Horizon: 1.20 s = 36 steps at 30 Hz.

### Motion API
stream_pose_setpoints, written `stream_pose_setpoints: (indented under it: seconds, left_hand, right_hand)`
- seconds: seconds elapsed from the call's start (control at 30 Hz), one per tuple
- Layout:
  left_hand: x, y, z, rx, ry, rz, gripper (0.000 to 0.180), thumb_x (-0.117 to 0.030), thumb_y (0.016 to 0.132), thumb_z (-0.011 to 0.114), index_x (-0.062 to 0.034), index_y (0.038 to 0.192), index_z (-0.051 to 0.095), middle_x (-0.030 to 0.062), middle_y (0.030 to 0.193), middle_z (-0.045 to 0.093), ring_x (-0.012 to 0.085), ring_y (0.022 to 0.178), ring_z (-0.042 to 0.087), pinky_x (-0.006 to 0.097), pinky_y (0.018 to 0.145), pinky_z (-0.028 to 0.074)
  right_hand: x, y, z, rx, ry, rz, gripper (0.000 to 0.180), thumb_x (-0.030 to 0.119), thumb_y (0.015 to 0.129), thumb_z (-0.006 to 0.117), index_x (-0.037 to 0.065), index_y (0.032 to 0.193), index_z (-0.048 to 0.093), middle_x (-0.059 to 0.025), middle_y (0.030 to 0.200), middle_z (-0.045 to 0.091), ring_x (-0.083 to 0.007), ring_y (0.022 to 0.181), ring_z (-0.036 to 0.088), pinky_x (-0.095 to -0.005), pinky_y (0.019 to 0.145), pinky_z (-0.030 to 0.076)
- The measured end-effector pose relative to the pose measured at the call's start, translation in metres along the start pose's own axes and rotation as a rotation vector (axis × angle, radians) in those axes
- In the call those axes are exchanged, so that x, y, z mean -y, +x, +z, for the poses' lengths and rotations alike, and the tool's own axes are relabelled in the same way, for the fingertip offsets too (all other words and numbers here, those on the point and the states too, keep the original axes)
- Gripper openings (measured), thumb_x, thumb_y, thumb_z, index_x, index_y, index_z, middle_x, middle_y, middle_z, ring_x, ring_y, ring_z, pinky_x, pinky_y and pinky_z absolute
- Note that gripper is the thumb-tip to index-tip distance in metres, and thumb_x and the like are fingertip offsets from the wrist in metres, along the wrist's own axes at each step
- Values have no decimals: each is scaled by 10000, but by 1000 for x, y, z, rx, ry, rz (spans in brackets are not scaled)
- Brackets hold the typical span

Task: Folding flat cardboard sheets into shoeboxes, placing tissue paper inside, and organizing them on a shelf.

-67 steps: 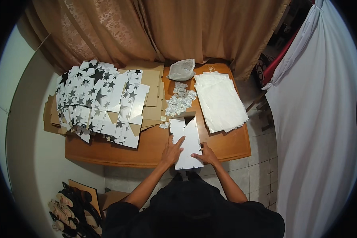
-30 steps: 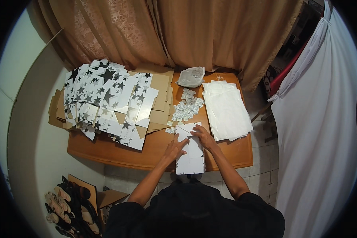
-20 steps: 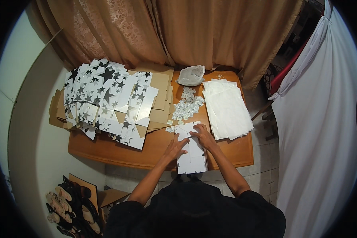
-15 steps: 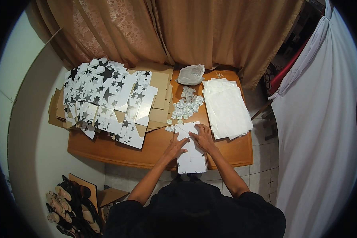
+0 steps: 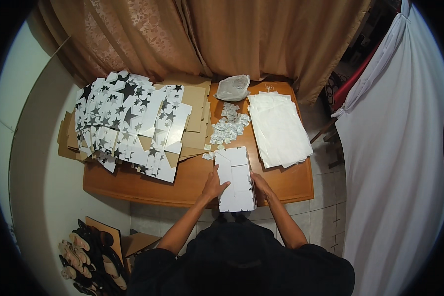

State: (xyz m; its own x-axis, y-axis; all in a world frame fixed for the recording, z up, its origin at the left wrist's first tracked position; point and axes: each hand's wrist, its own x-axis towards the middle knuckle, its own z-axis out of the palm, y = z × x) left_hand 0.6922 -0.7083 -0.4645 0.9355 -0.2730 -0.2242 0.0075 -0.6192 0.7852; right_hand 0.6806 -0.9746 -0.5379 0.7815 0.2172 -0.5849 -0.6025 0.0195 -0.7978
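A white cardboard box (image 5: 236,185) with black and grey stars on its sides lies near the table's front edge, its closed-looking top showing flap seams. My left hand (image 5: 214,184) grips its left side, the thumb reaching over the top. Along the right side, my right hand (image 5: 261,185) holds the box, its fingers partly hidden by it. Just beyond the box is a heap of small white packets (image 5: 227,129), a few of them close to its far left corner.
Flat star-printed cardboard pieces (image 5: 128,123) are piled at left over plain brown cardboard (image 5: 197,108). White paper sheets (image 5: 278,130) are stacked at right on the wooden table (image 5: 192,190). A plastic bag (image 5: 233,88) sits at the back. Shoes (image 5: 91,256) stand lower left.
Both hands have come off the top of the box and now grip its left and right sides. The whole view has shifted slightly.
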Motion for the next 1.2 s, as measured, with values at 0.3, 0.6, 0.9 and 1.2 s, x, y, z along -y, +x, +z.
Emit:
stream_pose_setpoints:
  seconds: [0.3,0.6,0.9,1.2]
  left_hand:
    - [-1,-6,-8,-235,-372,-1,1445,-563,681,889,5,1577,-92,355,1559,194,452,1447,302,485,1175,324]
    - [-101,-4,-47,-539,-635,-2,1429,-404,691,913,-38,1590,-136,297,1564,206,397,1442,288,453,1165,323]
    - [-88,3,-56,-337,-1322,140,879,-411,847,767,-142,1548,309,116,1317,538,185,1105,589,402,934,557]
    - [-69,-1,-84,-619,-1262,174,806,-570,965,575,-152,1584,273,128,1479,486,286,1346,468,390,1059,436]
  right_hand:
    - [90,-62,48,-104,-178,-153,956,616,847,729,6,1515,421,-262,1388,502,-344,1273,502,-450,1090,396]
    - [178,-126,108,-453,-856,-834,911,540,802,794,114,1526,440,-236,1418,403,-417,1297,412,-520,1097,351]
    - [175,-121,74,-900,-436,-760,953,290,804,870,8,1532,323,-254,1452,396,-381,1325,432,-492,1121,369]
    - [153,-92,30,-256,239,-702,788,250,813,882,48,1443,454,-98,1209,620,-192,1120,592,-333,977,508]
